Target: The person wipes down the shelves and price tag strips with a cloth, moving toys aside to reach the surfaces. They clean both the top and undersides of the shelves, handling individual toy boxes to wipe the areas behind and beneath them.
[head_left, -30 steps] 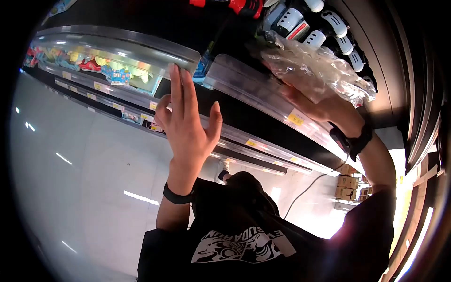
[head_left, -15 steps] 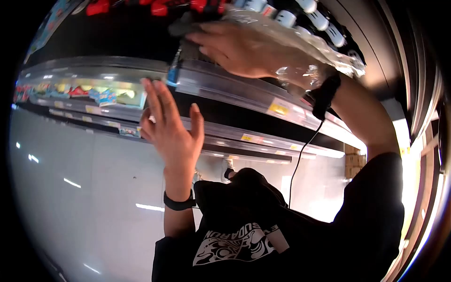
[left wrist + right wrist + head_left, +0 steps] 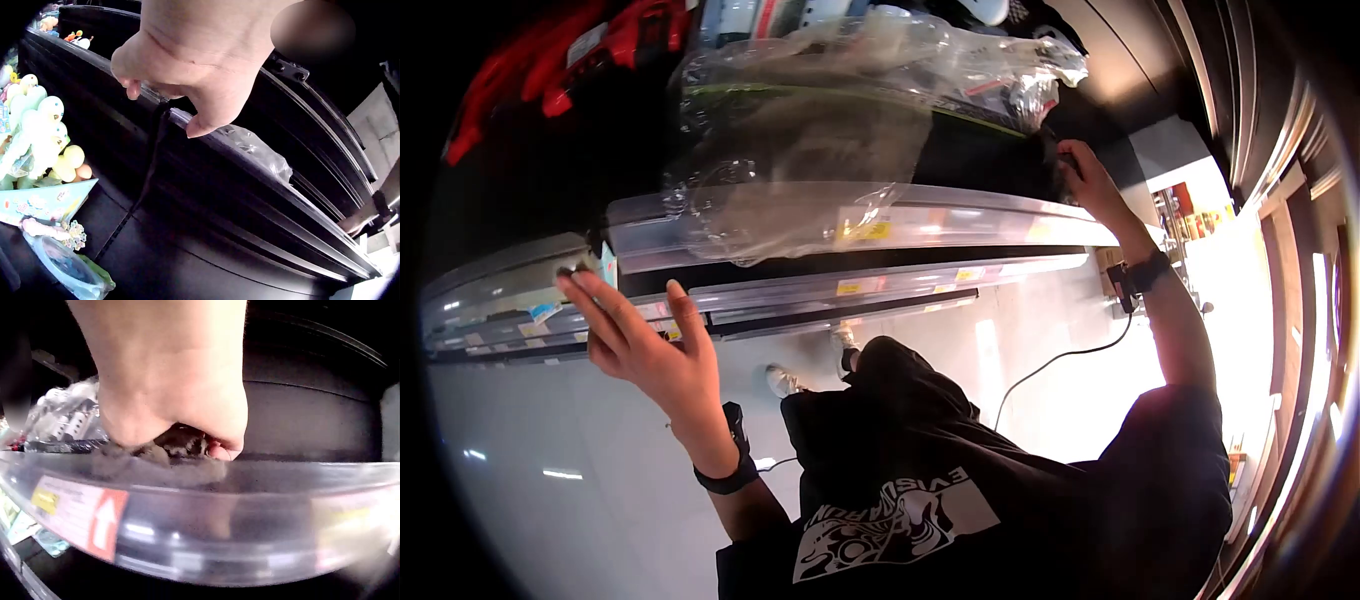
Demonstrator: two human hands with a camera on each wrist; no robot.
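In the head view my left hand (image 3: 650, 360) has its fingers extended, the tips at the clear shelf lip. The left wrist view has this hand (image 3: 200, 62) over the shelf's front edge. Towards the right end of the shelf, my right hand (image 3: 1095, 190) is lowered behind the front lip (image 3: 1000, 222). Seen from the right wrist, that hand (image 3: 172, 375) has its fingers curled round a grey-brown cloth (image 3: 156, 455), partly blurred behind the lip. A crumpled clear plastic bag (image 3: 800, 140) lies across the shelf between the hands.
Red items (image 3: 635, 35) stand back left, with white-and-black packed goods (image 3: 825, 12) behind the bag. Price labels (image 3: 863, 230) line the front lip. Below left are balloon-like toys (image 3: 47, 125). A cable (image 3: 1055, 358) hangs from the right wrist.
My right hand first swept left over the shelf with the cloth, then came back to the right end. The plastic now spreads below and left of where it was. The view has shifted left.
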